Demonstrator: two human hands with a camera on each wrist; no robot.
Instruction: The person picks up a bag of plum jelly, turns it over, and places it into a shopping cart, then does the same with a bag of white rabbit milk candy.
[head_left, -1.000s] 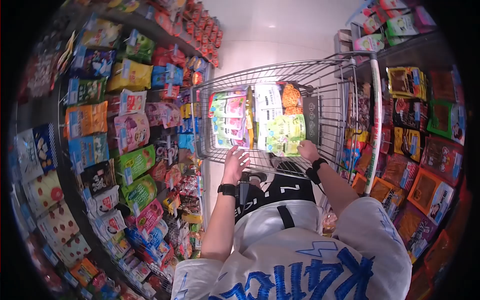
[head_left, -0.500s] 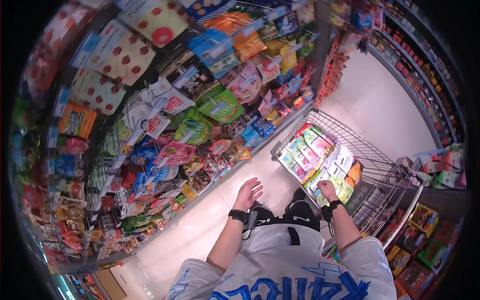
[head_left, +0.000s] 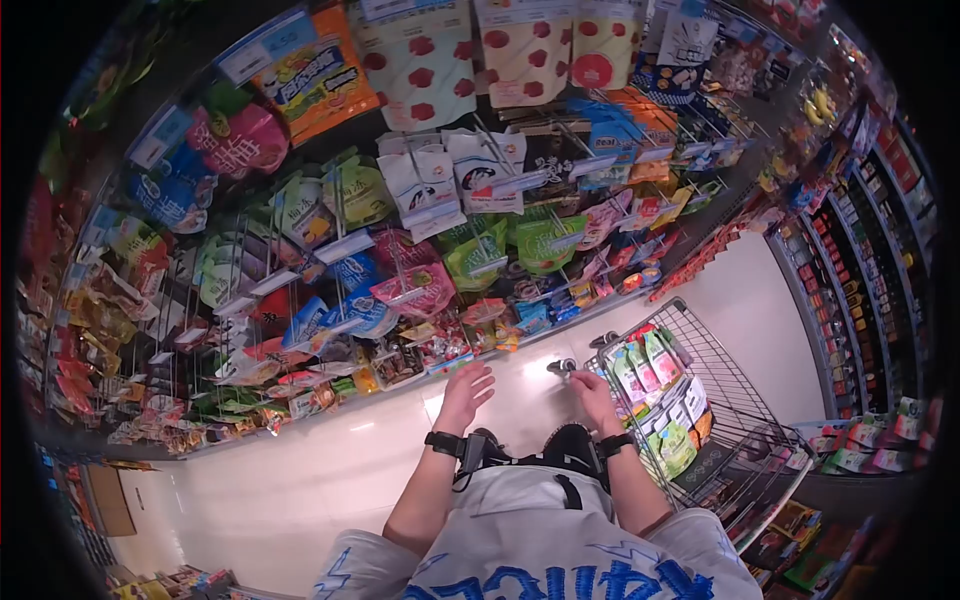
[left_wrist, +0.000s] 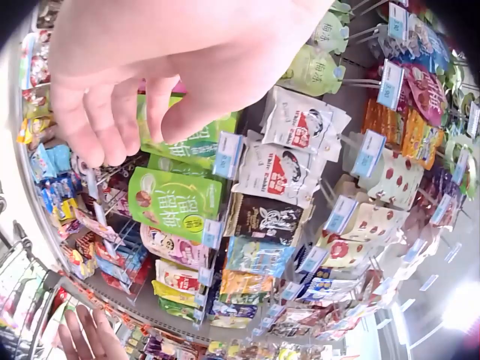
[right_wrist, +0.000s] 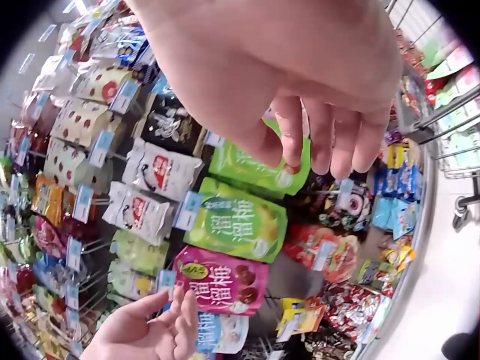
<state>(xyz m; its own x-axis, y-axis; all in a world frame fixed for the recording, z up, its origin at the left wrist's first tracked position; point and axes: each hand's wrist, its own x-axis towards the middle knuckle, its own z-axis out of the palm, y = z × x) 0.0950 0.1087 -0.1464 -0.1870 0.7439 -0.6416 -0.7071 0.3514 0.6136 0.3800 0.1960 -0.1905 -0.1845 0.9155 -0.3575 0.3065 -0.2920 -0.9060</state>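
Grip of the left hand (head_left: 466,398) and right hand (head_left: 597,402) is loose and relaxed before hanging snack bags (left_wrist: 180,201), the right hand near the edge of a shopping cart (head_left: 738,415).

Pouch colours and markings: the green pouch (right_wrist: 238,223) is bright lime with white characters; the magenta pouch (right_wrist: 220,279) carries pale characters and dark red-brown fruit shapes. White packets (left_wrist: 276,174) bear a red patch; the black packet (left_wrist: 266,219) shows pale markings. Cream packets (head_left: 527,60) are dotted with red rounds, and price tags (left_wrist: 227,154) are light blue and white. The cart (head_left: 738,372) is grey, the floor (head_left: 300,500) off-white, the wristbands (head_left: 445,443) black, and the whitish shirt (head_left: 475,528) displays blue lettering and blue-outlined lightning bolts.
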